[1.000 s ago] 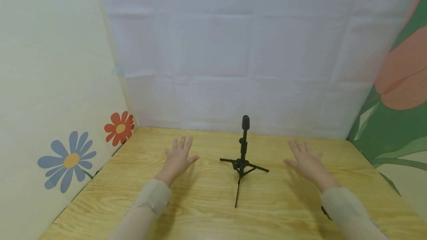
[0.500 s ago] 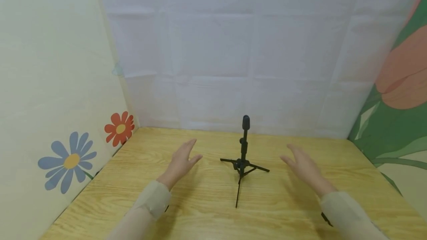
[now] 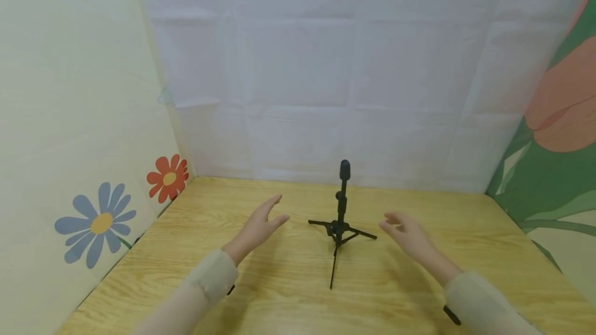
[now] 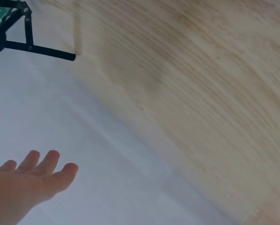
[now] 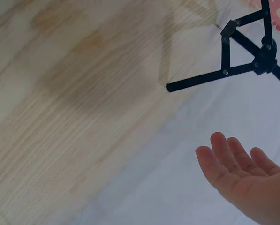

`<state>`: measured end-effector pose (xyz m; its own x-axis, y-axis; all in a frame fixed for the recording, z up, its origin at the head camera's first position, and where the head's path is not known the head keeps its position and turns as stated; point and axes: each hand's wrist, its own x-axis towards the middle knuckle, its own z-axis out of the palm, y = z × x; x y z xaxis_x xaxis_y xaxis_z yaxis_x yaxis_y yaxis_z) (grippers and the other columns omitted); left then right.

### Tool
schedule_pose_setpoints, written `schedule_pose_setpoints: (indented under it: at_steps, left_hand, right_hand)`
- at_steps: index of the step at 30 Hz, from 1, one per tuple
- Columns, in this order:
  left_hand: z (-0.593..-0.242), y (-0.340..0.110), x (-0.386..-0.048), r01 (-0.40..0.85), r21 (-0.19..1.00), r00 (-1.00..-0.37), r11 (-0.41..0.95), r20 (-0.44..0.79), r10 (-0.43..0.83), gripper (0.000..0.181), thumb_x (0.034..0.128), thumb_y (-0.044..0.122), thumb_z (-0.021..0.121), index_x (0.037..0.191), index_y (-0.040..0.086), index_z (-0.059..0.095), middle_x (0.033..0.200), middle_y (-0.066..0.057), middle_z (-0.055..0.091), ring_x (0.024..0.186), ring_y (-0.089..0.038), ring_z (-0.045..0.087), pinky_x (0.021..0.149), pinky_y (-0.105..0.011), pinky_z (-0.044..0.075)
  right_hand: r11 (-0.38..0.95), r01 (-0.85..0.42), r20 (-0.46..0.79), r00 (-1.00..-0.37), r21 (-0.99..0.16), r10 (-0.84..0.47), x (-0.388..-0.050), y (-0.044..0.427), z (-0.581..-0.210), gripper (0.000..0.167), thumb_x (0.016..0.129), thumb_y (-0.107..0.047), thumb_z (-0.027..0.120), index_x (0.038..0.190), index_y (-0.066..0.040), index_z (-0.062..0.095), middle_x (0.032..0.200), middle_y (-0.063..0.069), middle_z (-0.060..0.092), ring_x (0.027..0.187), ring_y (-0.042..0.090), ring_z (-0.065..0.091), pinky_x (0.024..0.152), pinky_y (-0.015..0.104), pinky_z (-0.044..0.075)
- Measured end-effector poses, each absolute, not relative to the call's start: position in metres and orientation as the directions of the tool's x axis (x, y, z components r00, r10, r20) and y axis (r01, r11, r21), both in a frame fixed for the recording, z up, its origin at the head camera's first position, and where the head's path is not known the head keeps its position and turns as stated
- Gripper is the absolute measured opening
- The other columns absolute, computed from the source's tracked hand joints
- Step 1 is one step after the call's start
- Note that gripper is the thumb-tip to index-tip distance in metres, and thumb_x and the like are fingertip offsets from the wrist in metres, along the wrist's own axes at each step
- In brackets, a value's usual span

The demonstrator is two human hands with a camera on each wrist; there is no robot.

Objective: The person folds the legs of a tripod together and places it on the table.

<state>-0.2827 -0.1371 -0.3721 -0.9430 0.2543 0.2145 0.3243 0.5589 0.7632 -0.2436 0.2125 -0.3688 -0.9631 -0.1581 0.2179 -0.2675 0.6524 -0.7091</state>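
A small black tripod stand (image 3: pixel 342 206) with a thick rounded top stands upright on the wood-grain table. To its left hovers my left hand (image 3: pixel 256 229), thumb apart from the fingers and holding nothing. My right hand (image 3: pixel 416 242) is over the table on the stand's other side, its fingers gently bent and also holding nothing. Neither hand touches the stand. In the left wrist view, one tripod leg (image 4: pixel 50 51) shows at the top left, away from the left fingers (image 4: pixel 48 161). The right wrist view has a tripod leg (image 5: pixel 200 80) above the right fingertips (image 5: pixel 218 140).
The wood-grain table (image 3: pixel 279 293) meets a creased white sheet (image 3: pixel 288 76) at the back. On the left a pale panel carries a blue flower (image 3: pixel 100 224) and a red flower (image 3: pixel 168 178). A green panel (image 3: pixel 549 185) with a pink flower borders the right.
Both hands have turned from palms down with fingers spread to palms facing inward, and have drifted slightly closer to the stand. The right fingers have bent a little. The stand stays put.
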Motion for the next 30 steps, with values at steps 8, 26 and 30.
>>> schedule_pose_setpoints:
  at_steps: [8,26,30]
  left_hand:
    - [-0.360,-0.131,-0.282,0.300,0.812,-0.948,0.501,0.193,0.255,0.064,0.0989,0.031,0.058,0.151,0.004,0.031,0.151,-0.020,0.036,0.136,-0.041,0.035,0.104,-0.059,0.034]
    - [-0.349,-0.111,-0.280,0.316,0.858,-0.938,0.406,0.218,0.271,0.058,0.0984,0.020,0.060,0.148,0.003,0.036,0.146,-0.021,0.042,0.131,-0.040,0.042,0.099,-0.057,0.040]
    - [-0.345,-0.106,-0.279,0.332,0.859,-0.932,0.390,0.234,0.278,0.058,0.0982,0.019,0.060,0.148,0.003,0.036,0.145,-0.021,0.044,0.128,-0.040,0.045,0.098,-0.056,0.043]
  right_hand:
    - [0.607,-0.266,0.205,-0.964,-0.749,-0.169,-0.241,0.199,-0.376,0.043,0.098,-0.016,0.059,0.128,0.014,0.050,0.119,0.029,0.059,0.103,0.042,0.059,0.085,0.049,0.052]
    - [0.440,-0.145,0.086,-0.985,-0.886,-0.152,-0.235,0.166,-0.390,0.042,0.098,-0.014,0.058,0.128,0.013,0.051,0.118,0.024,0.061,0.091,0.028,0.063,0.074,0.044,0.054]
    - [0.419,-0.098,0.055,-0.992,-0.903,-0.113,-0.234,0.160,-0.393,0.038,0.098,-0.014,0.059,0.127,0.011,0.053,0.113,0.019,0.063,0.090,0.027,0.063,0.068,0.041,0.053]
